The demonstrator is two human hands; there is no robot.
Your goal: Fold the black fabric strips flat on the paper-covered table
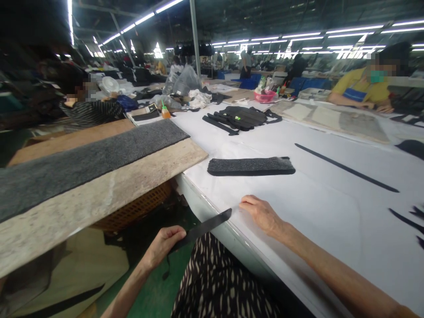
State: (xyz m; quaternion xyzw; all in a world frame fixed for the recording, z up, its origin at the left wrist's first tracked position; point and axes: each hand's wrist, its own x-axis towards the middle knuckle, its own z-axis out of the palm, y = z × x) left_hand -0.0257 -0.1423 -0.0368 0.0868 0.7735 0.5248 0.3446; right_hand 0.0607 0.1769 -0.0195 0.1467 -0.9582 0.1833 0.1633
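My left hand (pixel 165 244) is closed on one end of a black strip (pixel 207 224), which slants up to the right over the near edge of the white table (pixel 324 221). The strip's far end lies a little short of my right hand (pixel 260 214). That hand rests over the table with its fingers bent together; whatever is between the fingertips is too small to make out. Beyond it lies a flat stack of dark grey textile pieces (pixel 251 166) with black edging. A long black strip (pixel 346 168) lies farther right.
A pile of black pieces (pixel 243 117) lies farther back, near a pink basket (pixel 265 96). Left stands a board (pixel 132 176) carrying a long grey cloth (pixel 96 161), with an orange crate (pixel 135 207) below. Two people work at the left and right.
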